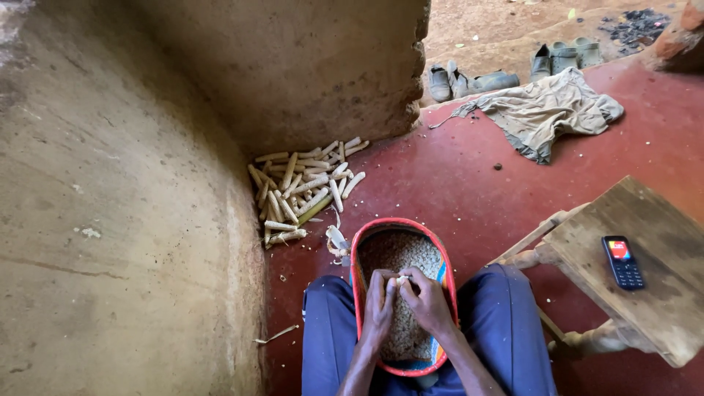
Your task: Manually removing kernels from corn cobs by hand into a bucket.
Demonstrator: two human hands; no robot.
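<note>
I look down and see my two hands over a basket (357, 264) with a red rim; the basket sits between my knees, in my lap, and it is partly full of loose pale corn kernels (400, 253). My left hand (379, 304) and my right hand (427, 301) are close together, touching at the thumbs; both are curled tight around a small corn cob (400, 280), which pokes out just a little between them; most of the cob is hidden, so I cannot tell how many kernels are left on it.

To do this well, I think I keep the cob low and right over the middle of the basket, so the kernels drop in and do not bounce onto the red floor (440, 183); I hold firm with one hand and push with the thumb of the other, one row at a time; I turn the cob a bit after each row.

A pile of bare cobs (301, 187) lies in the corner by the wall (132, 220), near my left knee. A wooden stool (645, 293) stands at my right with a phone (623, 262) on it; a cloth (550, 110) and some shoes (506, 70) lie farther off.
</note>
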